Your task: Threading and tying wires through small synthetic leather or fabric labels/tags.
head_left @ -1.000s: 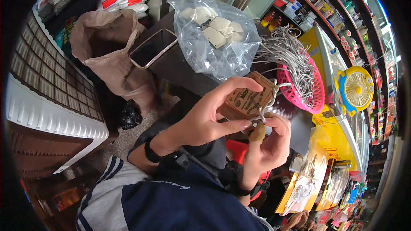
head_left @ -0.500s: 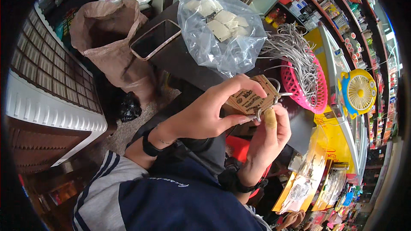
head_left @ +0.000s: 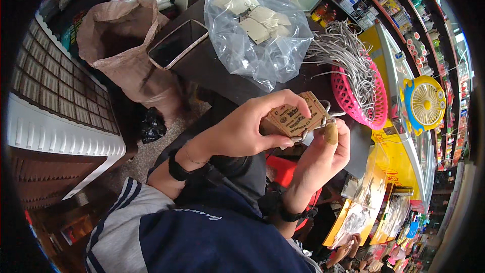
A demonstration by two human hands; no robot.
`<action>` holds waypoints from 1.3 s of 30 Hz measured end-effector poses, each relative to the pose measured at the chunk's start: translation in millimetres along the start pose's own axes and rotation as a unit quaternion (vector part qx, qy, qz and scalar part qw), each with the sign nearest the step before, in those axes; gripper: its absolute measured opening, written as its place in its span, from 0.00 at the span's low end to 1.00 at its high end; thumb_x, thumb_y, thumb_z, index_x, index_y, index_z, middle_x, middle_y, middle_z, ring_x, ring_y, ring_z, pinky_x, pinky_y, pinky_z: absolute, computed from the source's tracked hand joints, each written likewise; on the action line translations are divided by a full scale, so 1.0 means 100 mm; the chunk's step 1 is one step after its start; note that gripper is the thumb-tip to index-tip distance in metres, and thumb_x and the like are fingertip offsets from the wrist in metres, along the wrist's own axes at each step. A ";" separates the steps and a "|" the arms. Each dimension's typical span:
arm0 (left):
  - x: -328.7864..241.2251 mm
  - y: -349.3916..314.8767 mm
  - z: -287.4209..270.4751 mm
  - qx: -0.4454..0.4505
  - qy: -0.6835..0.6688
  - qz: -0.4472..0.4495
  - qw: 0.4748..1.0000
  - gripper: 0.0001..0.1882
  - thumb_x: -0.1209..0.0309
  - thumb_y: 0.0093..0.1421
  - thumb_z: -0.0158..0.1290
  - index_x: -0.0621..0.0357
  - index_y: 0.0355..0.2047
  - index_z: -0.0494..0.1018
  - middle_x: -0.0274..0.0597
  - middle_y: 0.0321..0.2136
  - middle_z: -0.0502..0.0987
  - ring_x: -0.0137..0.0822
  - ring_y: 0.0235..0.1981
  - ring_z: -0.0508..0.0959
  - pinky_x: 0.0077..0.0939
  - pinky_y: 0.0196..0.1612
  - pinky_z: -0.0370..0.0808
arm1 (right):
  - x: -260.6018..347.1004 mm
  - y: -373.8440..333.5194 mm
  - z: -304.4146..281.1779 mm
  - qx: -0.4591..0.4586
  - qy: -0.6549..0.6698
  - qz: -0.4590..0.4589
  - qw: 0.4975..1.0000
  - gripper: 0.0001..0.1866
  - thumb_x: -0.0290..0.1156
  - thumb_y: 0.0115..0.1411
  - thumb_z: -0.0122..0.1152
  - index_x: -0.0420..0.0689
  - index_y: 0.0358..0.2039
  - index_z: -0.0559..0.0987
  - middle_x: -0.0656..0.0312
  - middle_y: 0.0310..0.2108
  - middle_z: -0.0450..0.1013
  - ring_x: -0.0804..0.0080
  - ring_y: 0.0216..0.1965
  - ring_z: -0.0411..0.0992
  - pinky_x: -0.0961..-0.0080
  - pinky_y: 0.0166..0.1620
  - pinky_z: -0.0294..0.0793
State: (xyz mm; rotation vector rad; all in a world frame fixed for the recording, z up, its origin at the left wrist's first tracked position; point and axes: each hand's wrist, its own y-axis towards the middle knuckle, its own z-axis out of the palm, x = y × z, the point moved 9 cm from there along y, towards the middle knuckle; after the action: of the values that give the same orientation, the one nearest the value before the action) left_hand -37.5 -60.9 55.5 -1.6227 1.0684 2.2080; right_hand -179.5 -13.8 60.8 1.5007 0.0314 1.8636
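Observation:
My left hand (head_left: 247, 129) grips a thick stack of tan printed cardboard tags (head_left: 295, 117) between thumb and fingers. Looped at the stack's right edge is a grey cord (head_left: 329, 117). My right hand (head_left: 323, 157) pinches this cord close to the tags, its fingers closed together. A tan covering, perhaps a finger cot or a bandage, wraps one of its fingertips. Just beyond the hands, a pink plastic basket (head_left: 380, 102) holds a heap of similar grey cords (head_left: 348, 53). A clear plastic bag (head_left: 283, 63) with loose pale tags (head_left: 255, 29) lies on the dark table.
A phone-like framed object (head_left: 178, 45) rests on the dark table (head_left: 217, 78). To the left stand a brown sack (head_left: 121, 65) and a white-and-brown appliance (head_left: 65, 131). A yellow fan (head_left: 425, 103) is at right. Another person's hand (head_left: 348, 250) shows at lower right.
My right hand has moved slightly to the right, away from the stack, with the cord in its pinch. My left hand still holds the tags. The whole view has shifted a little.

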 end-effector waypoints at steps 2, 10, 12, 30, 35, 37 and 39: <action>-0.01 0.02 0.01 0.027 0.009 0.017 0.999 0.26 0.87 0.47 0.59 0.59 0.46 0.65 0.37 0.42 0.69 0.27 0.45 0.73 0.23 0.47 0.73 | 0.01 -0.01 0.00 0.005 -0.021 -0.022 1.000 0.04 0.22 0.58 0.56 0.35 0.34 0.73 0.64 0.32 0.69 0.82 0.32 0.65 0.86 0.36 0.64; 0.19 -0.06 -0.09 0.058 -0.235 -0.110 0.964 0.31 0.82 0.45 0.63 0.59 0.49 0.64 0.35 0.45 0.70 0.25 0.46 0.71 0.21 0.49 0.71 | 0.30 0.11 0.24 0.144 -0.152 -0.032 0.977 0.08 0.23 0.57 0.55 0.35 0.37 0.75 0.59 0.33 0.69 0.78 0.30 0.65 0.83 0.35 0.64; 0.26 -0.11 -0.04 0.095 -0.293 -0.158 0.938 0.32 0.82 0.44 0.63 0.59 0.50 0.63 0.35 0.45 0.70 0.25 0.47 0.71 0.21 0.49 0.71 | 0.48 0.10 0.38 0.134 -0.350 -0.196 0.906 0.12 0.22 0.54 0.56 0.35 0.40 0.75 0.57 0.35 0.69 0.75 0.29 0.66 0.81 0.36 0.66; 0.24 -0.07 0.11 0.127 -0.269 -0.174 0.939 0.29 0.84 0.44 0.61 0.59 0.46 0.61 0.40 0.40 0.72 0.30 0.38 0.76 0.23 0.37 0.77 | 0.34 0.14 0.24 0.180 -0.197 -0.045 0.963 0.07 0.21 0.57 0.51 0.31 0.34 0.75 0.54 0.38 0.72 0.72 0.37 0.69 0.80 0.42 0.65; 0.32 -0.06 0.11 0.120 -0.237 -0.144 0.953 0.28 0.83 0.45 0.61 0.59 0.46 0.62 0.39 0.41 0.72 0.27 0.40 0.75 0.22 0.40 0.75 | 0.23 0.19 -0.01 0.058 -0.137 -0.008 0.989 0.05 0.22 0.56 0.56 0.33 0.30 0.75 0.58 0.35 0.70 0.73 0.37 0.68 0.78 0.44 0.66; 0.32 -0.04 0.12 0.126 -0.223 -0.135 0.957 0.28 0.83 0.45 0.61 0.59 0.46 0.62 0.38 0.41 0.72 0.27 0.40 0.75 0.23 0.41 0.75 | 0.33 0.24 -0.09 0.018 -0.175 -0.048 0.983 0.05 0.22 0.57 0.55 0.33 0.29 0.75 0.58 0.35 0.70 0.74 0.38 0.68 0.79 0.43 0.66; 0.32 -0.01 0.14 0.139 -0.187 -0.119 0.965 0.28 0.83 0.46 0.62 0.58 0.46 0.63 0.38 0.41 0.72 0.26 0.41 0.75 0.22 0.41 0.75 | 0.35 0.23 -0.10 0.005 -0.178 -0.067 0.982 0.05 0.23 0.57 0.55 0.33 0.29 0.75 0.58 0.35 0.70 0.74 0.38 0.68 0.79 0.43 0.66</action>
State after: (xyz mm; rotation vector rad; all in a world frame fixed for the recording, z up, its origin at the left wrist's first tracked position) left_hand -59.5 -58.7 28.7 -1.0973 0.9648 1.9911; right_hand -201.6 -7.8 97.6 1.7729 -0.0259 1.4719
